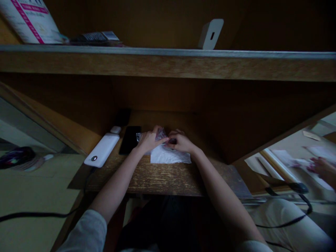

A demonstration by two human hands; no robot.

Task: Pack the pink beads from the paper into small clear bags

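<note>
Both hands meet over a worn wooden desk surface (162, 178) inside a cubby. My left hand (149, 140) has its fingers closed on a crinkled clear plastic bag (161, 134). Close against it, my right hand (181, 140) is curled with thumb and fingers pinched at the bag's right side. Something dark shows at that pinch, too small to name. Beneath the hands lies a white crumpled tissue or paper sheet (169, 155). A black phone (128, 140) rests flat just left of my left hand.
Further left lie a white power bank (102, 150) and a small white case (116, 130). A shelf edge (168, 64) crosses above, carrying a white charger (212, 34) and a white-and-pink package (31, 21). At right, beyond the partition, another person's hand (324, 168) is over papers.
</note>
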